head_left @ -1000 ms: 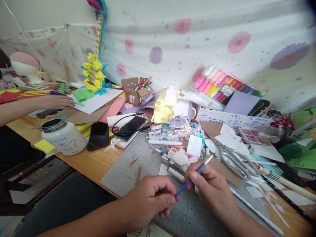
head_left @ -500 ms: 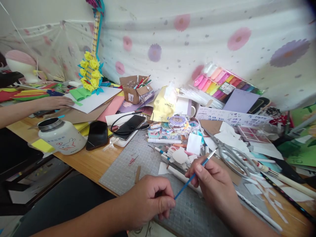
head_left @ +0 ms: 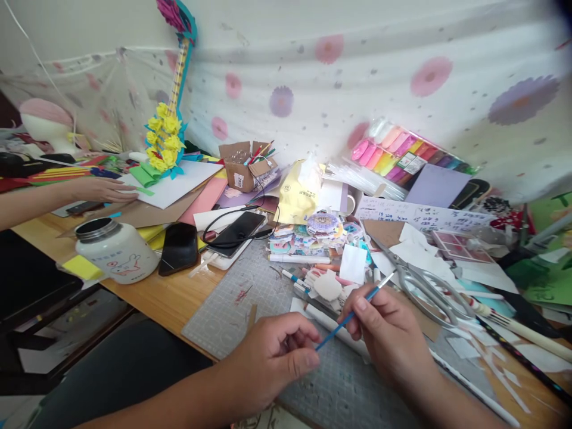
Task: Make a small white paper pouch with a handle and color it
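Note:
My right hand (head_left: 384, 330) grips a thin blue paintbrush (head_left: 346, 320) between thumb and fingers. Its pale metal end points up and right, and the blue handle slants down to the left. The fingers of my left hand (head_left: 286, 351) are curled, with the thumb and forefinger at the lower end of the handle. Both hands are above a grey cutting mat (head_left: 218, 316). Just beyond the right hand lie a round white cut-out (head_left: 328, 286), a square of white paper (head_left: 353, 263) and several pens. Large grey scissors (head_left: 424, 292) rest to its right.
At the left, another person's hand (head_left: 102, 189) lies by white paper (head_left: 179, 179). A white jar (head_left: 118, 253), black phone (head_left: 179, 249) and cabled phone (head_left: 236, 232) stand in front. Behind are a cardboard box (head_left: 236, 164), a flowered paper guitar (head_left: 167, 140) and a coloured clay pack (head_left: 402, 149).
My left fingers have loosened slightly around the brush's lower end. The brush sits a little higher in view. At the left, the other person's hand has shifted slightly right.

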The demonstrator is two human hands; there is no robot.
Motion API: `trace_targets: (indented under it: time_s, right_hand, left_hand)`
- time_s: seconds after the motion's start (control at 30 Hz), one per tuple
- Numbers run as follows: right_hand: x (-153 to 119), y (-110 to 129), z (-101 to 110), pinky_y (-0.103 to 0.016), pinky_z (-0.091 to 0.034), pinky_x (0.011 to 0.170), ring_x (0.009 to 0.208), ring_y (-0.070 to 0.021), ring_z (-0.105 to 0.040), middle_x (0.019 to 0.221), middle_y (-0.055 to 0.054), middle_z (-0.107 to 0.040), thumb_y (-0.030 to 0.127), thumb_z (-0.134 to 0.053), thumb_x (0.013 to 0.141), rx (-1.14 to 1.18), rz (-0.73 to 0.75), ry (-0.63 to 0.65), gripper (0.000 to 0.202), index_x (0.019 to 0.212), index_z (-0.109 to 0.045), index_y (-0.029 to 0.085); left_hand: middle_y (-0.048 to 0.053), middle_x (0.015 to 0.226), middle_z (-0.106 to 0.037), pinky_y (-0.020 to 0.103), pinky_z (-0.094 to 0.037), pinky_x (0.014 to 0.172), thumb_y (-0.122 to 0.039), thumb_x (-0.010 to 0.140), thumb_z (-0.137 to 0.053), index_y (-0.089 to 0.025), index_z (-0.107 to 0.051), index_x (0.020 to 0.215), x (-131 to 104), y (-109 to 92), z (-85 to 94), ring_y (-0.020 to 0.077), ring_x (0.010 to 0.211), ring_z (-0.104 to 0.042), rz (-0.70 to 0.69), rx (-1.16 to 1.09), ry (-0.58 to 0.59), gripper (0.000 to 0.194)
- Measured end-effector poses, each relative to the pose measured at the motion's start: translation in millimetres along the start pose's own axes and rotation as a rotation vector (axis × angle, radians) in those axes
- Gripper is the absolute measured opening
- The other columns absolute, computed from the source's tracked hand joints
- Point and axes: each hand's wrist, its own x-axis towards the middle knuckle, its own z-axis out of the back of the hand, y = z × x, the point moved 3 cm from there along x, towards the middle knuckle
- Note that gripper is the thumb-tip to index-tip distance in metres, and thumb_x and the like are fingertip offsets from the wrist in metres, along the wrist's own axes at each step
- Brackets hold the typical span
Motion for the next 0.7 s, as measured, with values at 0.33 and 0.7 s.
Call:
trace_targets:
  time_s: [0.33,0.7]
  right_hand:
    - [-2.6,1.2,-4.7,-0.021,-0.038,0.049,0.050,-0.0098,-0.048,0.054,0.001,-0.057,0.041,-0.063,0.081,-0.076,0.025,0.053,0.028,0.066,-0.060,0.017]
    - [-4.0,-1.1,-2.3,-0.022,-0.038,0.048,0.051,-0.0112,-0.048,0.056,0.000,-0.057,0.041,-0.062,0.081,-0.090,0.024,0.024,0.028,0.065,-0.060,0.018]
  left_hand:
    - [-0.002,0.059,-0.054,0.024,-0.041,0.054,-0.027,0.074,-0.056,-0.016,-0.054,0.071,1.2,6.4,-4.4,0.0109,0.053,-0.048,0.087,-0.082,-0.030,0.011]
    - [-0.004,0.057,-0.052,0.023,-0.039,0.053,-0.030,0.076,-0.055,-0.018,-0.051,0.069,-0.1,4.7,-2.0,0.0109,0.053,-0.047,0.134,-0.002,-0.010,0.014]
